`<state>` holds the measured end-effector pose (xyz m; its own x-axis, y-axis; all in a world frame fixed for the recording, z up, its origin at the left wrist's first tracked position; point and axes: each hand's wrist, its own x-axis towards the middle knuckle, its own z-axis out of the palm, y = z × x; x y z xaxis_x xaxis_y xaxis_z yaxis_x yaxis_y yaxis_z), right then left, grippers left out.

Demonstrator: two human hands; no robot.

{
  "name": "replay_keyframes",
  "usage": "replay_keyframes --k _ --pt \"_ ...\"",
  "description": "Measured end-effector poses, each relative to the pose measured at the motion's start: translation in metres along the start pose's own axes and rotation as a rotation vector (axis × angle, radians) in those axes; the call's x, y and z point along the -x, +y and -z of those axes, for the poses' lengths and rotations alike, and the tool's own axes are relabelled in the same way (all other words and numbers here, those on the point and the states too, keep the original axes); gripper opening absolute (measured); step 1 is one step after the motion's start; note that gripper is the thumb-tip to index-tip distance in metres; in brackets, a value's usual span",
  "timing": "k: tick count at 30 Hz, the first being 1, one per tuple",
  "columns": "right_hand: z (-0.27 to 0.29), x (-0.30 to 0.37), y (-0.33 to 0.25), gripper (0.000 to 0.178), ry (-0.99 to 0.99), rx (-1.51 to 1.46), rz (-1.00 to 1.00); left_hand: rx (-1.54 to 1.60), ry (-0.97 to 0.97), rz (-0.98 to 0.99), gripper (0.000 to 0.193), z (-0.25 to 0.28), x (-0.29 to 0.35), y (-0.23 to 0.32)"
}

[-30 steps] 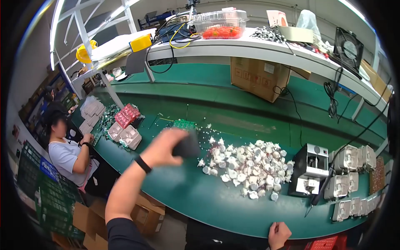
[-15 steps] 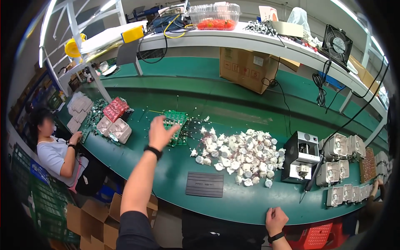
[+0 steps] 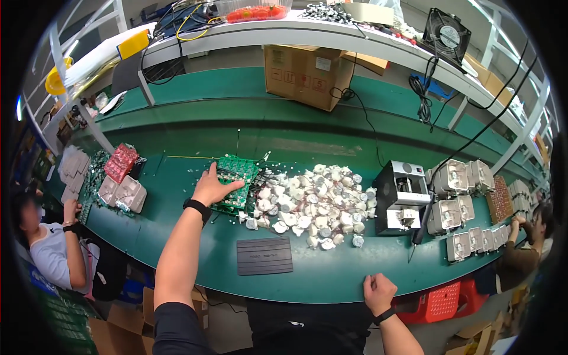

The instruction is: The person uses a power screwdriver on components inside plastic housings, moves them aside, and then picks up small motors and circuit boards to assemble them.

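My left hand (image 3: pixel 216 188) reaches over the near left part of a stack of green circuit boards (image 3: pixel 238 167). Its thumb points right across the boards and the fingers stretch forward at their left side, spread apart. Whether the fingertips press on a board cannot be made out. Dark wires lie along the boards' right edge. Closed into a loose fist, my right hand (image 3: pixel 379 293) rests at the front edge of the green table (image 3: pixel 331 278); nothing shows in it. Beside the boards spreads a big heap of small white round parts with wires (image 3: pixel 316 204).
A dark ribbed mat (image 3: pixel 264 256) lies before the heap. Right of it stand a black and silver machine (image 3: pixel 403 198), a corded pen-shaped tool (image 3: pixel 419 234) and grey housings (image 3: pixel 449 216). More grey housings (image 3: pixel 122 194) and a red pack (image 3: pixel 121 163) sit left. Co-workers sit at both ends.
My left hand has come down onto the boards, having hovered above them before. My right hand stays a fist at the table edge. The whole view has shifted, showing more of the right-hand co-worker.
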<state>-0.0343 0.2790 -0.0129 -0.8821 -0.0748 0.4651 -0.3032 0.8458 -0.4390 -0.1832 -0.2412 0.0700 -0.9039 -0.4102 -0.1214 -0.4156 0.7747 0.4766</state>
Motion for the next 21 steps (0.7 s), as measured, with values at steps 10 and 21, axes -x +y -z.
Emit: replay_keyframes --k 10,21 --pt "0.006 0.007 0.009 0.018 -0.111 -0.054 -0.030 -0.014 0.119 -0.121 0.122 0.024 0.045 0.024" --pt "0.013 -0.087 -0.091 0.030 -0.366 -1.209 -0.377 -0.107 0.368 -0.716 0.105 -0.009 0.183 0.113"
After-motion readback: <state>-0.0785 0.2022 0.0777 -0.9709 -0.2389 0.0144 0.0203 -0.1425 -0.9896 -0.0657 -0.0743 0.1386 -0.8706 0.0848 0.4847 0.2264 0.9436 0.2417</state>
